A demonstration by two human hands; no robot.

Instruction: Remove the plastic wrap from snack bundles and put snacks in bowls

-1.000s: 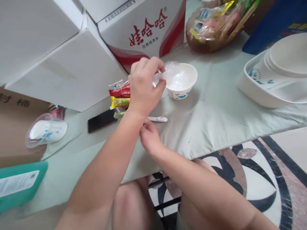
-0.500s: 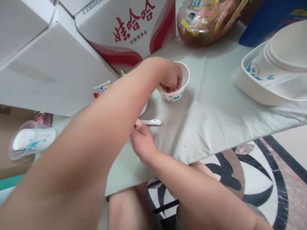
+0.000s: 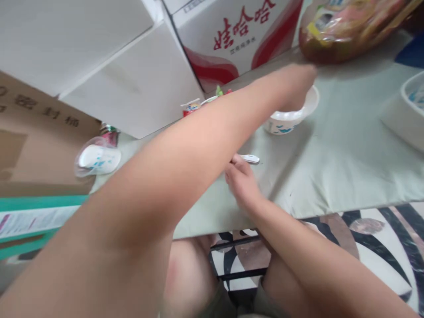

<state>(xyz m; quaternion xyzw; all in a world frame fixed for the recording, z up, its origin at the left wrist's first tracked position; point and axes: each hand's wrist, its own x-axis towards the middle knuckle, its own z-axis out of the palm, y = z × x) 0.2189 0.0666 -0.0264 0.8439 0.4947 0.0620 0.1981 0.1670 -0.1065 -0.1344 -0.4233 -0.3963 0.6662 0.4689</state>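
My left hand [image 3: 296,86] reaches over the rim into a white paper bowl [image 3: 285,125] printed with blue shapes. Its fingers are blurred and hidden, and my left forearm crosses the view. Lower down, my right hand [image 3: 243,179] is closed at the table, its fingertips partly covered by the left forearm. A white plastic handle [image 3: 251,158] with a small slot sticks out beside the right thumb; I cannot tell whether the fingers grip it. Beyond the left forearm lies a small red-and-white snack packet [image 3: 191,107], partly covered.
White cartons [image 3: 132,79] and a red-and-white water box [image 3: 232,48] line the back of the cloth-covered table [image 3: 347,168]. Back right is a bowl of wrapped snacks [image 3: 334,39], with a white basin [image 3: 406,112] nearer. A clear cup [image 3: 99,157] lies at the left.
The view has swung left, so everything sits further right in the picture. My left hand still reaches into the bowl, its wrist now higher. My right hand stays beside the white handle.
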